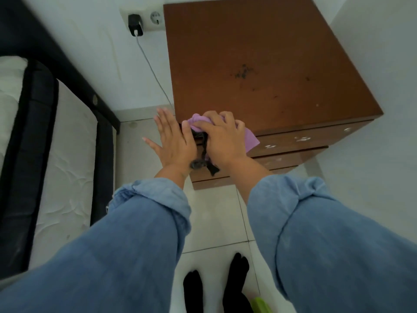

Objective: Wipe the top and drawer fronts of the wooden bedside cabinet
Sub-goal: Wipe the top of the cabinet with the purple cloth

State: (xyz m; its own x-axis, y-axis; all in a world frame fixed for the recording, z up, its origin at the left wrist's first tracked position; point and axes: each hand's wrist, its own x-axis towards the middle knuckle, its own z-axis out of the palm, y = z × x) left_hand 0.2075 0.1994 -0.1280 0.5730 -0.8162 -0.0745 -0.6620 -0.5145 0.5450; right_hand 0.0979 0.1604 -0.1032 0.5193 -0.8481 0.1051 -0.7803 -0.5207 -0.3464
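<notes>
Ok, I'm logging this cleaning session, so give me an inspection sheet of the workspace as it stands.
Surface: wooden cabinet top bears dark smudges near its middle.
Job's things: purple cloth at the front left corner; drawer fronts show whitish marks.
Clutter: dark fabric hangs from a drawer.
Hands: right hand grips the cloth; left hand flat, fingers straight, at the cabinet's left corner.
Cables: charger plugged into wall socket, cable running down behind the cabinet.
Surroundings: mattress left, tiled floor.

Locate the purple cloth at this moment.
In the head view, the purple cloth sits at the cabinet's front left corner, gripped by the right hand, beside the left hand.
</notes>
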